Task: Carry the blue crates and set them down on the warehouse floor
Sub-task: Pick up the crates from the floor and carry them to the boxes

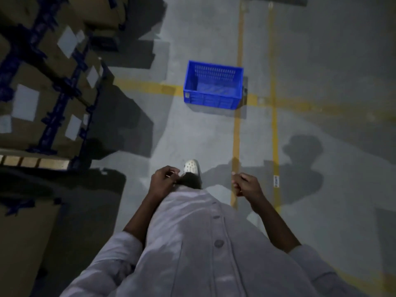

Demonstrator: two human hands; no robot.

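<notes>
One blue crate (pixel 213 85) stands upright and empty on the grey warehouse floor (pixel 192 136), ahead of me on a yellow floor line. My left hand (pixel 164 180) hangs in front of my body with its fingers loosely curled, holding nothing. On the other side, my right hand (pixel 245 184) is also loosely curled and empty. Both hands are well short of the crate. A white shoe (pixel 192 166) shows between the hands.
Stacked cardboard boxes (pixel 49 82) with blue tape and white labels fill the left side. Another box (pixel 27 232) sits at the lower left. Yellow lines (pixel 273 125) cross the floor. My shadow (pixel 300 168) falls to the right.
</notes>
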